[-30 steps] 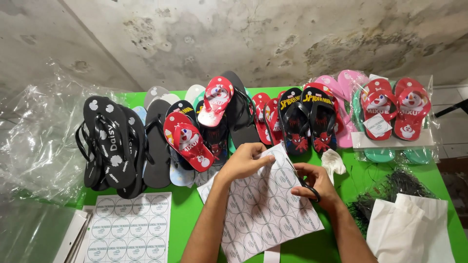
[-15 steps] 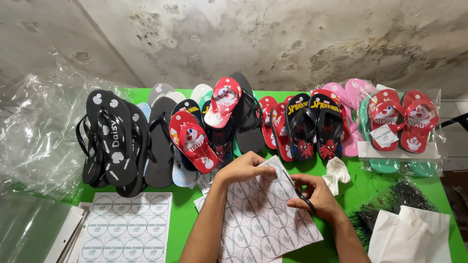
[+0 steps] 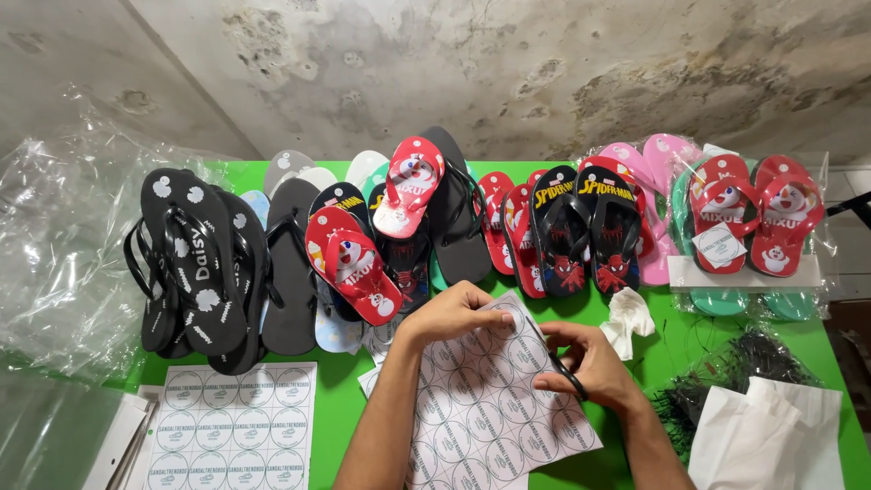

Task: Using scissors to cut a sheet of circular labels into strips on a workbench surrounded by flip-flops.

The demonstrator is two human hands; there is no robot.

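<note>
Green table point(image 3: 345, 399) beneath a row of flip-flops point(image 3: 363, 263). Left hand point(image 3: 449, 313) pinches the top edge of a round-label sticker sheet point(image 3: 481, 408) lying at centre; right hand point(image 3: 590, 363) closes around black scissors point(image 3: 567, 377) at the sheet's right edge.

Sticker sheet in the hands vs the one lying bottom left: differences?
The held sticker sheet is gripped at its top edge by the left hand while the right hand works scissors into it; the flat sticker sheet lies untouched on the green table. The held one sits skewed, the flat one square to the table edge. Both are white with rows of round labels.
</note>
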